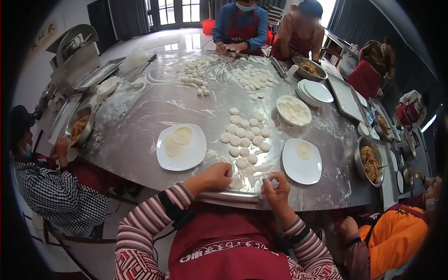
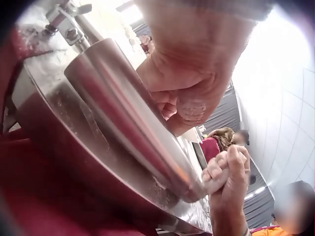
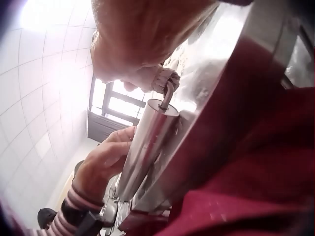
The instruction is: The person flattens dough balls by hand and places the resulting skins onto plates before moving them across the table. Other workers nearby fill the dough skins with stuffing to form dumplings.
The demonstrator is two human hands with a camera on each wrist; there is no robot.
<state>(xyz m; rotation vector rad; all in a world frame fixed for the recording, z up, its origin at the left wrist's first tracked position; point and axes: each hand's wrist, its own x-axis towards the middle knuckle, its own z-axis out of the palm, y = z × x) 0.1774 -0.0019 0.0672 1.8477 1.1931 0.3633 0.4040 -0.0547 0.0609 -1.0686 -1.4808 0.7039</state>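
Note:
A shiny metal roller (image 1: 228,197) is fixed along the table's near edge. My right hand (image 1: 276,192) grips the handle of its crank (image 3: 169,94), which comes out of the roller's right end. Behind the roller is my left hand (image 1: 215,176), fingers bent down toward the tabletop; what lies under its fingertips is hidden by the roller and the hand itself. A flattened dough piece (image 1: 236,182) lies right beside those fingertips. Several small dough rounds (image 1: 245,133) spread out beyond. Thin dough wrappers (image 1: 182,135) overlap on the left square plate (image 1: 197,156); one wrapper (image 1: 303,150) lies on the right plate (image 1: 301,173).
A flour bowl (image 1: 294,110) and stacked plates (image 1: 317,91) stand at the right. Metal bowls of filling (image 1: 369,163) sit at the table's sides. More dough pieces (image 1: 254,77) lie across the floured steel table (image 1: 126,149). Other people (image 1: 240,25) are around it.

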